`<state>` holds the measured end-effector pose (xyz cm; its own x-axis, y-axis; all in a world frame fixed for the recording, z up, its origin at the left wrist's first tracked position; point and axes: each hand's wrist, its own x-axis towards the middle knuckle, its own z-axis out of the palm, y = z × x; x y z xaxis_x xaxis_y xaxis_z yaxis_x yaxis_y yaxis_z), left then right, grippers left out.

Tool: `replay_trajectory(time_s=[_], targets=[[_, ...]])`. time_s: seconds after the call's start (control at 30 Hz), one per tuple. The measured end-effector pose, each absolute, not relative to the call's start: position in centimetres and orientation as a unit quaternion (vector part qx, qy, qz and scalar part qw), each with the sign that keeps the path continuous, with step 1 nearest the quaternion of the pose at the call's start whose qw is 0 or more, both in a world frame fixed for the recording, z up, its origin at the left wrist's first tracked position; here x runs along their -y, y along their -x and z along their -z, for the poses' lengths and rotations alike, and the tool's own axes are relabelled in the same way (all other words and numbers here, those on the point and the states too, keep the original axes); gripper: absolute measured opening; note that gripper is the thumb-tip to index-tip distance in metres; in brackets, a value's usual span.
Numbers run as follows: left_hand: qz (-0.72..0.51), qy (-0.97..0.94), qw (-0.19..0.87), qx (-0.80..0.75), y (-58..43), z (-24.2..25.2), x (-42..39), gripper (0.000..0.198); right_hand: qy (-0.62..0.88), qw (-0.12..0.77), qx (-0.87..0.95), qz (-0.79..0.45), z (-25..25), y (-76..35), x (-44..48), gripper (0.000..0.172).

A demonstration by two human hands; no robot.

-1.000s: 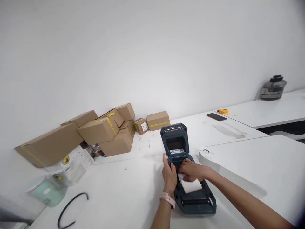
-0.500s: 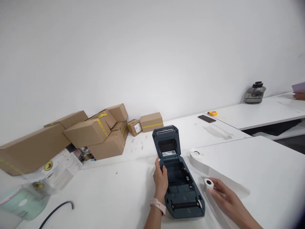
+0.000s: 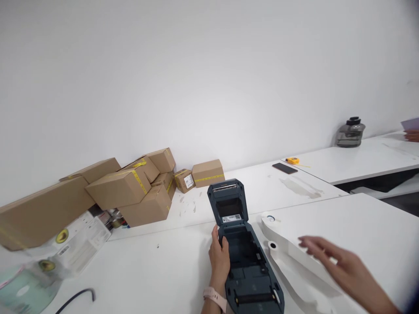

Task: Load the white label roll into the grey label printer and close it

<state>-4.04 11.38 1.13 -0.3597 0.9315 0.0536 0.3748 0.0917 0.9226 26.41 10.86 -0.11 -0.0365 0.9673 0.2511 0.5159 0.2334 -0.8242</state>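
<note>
A dark blue label printer (image 3: pixel 244 257) lies on the white table (image 3: pixel 157 270) with its lid raised and its roll bay empty. My left hand (image 3: pixel 219 257) grips the printer's left side, fingers curled over its edge; a pink watch is on that wrist. A small white paper roll (image 3: pixel 272 245) stands on the table just right of the printer, at the foot of a raised white tabletop (image 3: pixel 343 226). My right hand (image 3: pixel 337 264) hovers blurred above that tabletop, right of the roll, fingers spread and holding nothing. A second roll (image 3: pixel 270 218) sits at the tabletop's near corner.
Several cardboard boxes (image 3: pixel 131 187) are piled by the wall at left, with packets (image 3: pixel 78 244), a green tape roll (image 3: pixel 22 292) and a black cable (image 3: pixel 75 296) nearby. A phone (image 3: pixel 284 168), a yellow tape measure (image 3: pixel 292 160) and a dark jar (image 3: pixel 351 132) lie further back. Another person's hand (image 3: pixel 411 136) shows at the right edge.
My right hand lifted the paper roll out of the printer, set it on the table to the right and let go. It now hovers open. The left hand stayed on the printer.
</note>
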Motion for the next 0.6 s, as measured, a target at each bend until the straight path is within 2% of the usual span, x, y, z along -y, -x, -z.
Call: replay_trajectory(time_s=[0.1, 0.17, 0.27, 0.4, 0.5, 0.6], targets=[[-0.473, -0.482, 0.289, -0.678, 4.1, -0.9, -11.5, 0.052, 0.579, 0.472, 0.615, -0.254, -2.1, -30.0, -14.6, 0.041], [-0.479, -0.479, 0.288, -0.677, 4.1, -0.8, -11.6, 0.052, 0.556, 0.466, 0.634, -0.267, -2.3, -31.2, -18.1, 0.055], [-0.486, -0.481, 0.284, -0.672, 4.2, -0.7, -11.5, 0.052, 0.486, 0.368, 0.696, -0.38, -1.5, -30.5, -22.2, 0.071], [-0.48, -0.478, 0.288, -0.677, 4.1, -1.0, -11.3, 0.051, 0.39, 0.288, 0.713, -0.506, -0.8, -27.3, -23.3, 0.08], [-0.477, -0.471, 0.295, -0.681, 4.1, -1.1, -11.3, 0.05, 0.34, 0.276, 0.711, -0.55, -0.9, -25.7, -22.8, 0.077], [-0.483, -0.471, 0.296, -0.676, 4.1, -0.9, -11.5, 0.05, 0.34, 0.321, 0.696, -0.545, -0.9, -25.8, -22.4, 0.066]])
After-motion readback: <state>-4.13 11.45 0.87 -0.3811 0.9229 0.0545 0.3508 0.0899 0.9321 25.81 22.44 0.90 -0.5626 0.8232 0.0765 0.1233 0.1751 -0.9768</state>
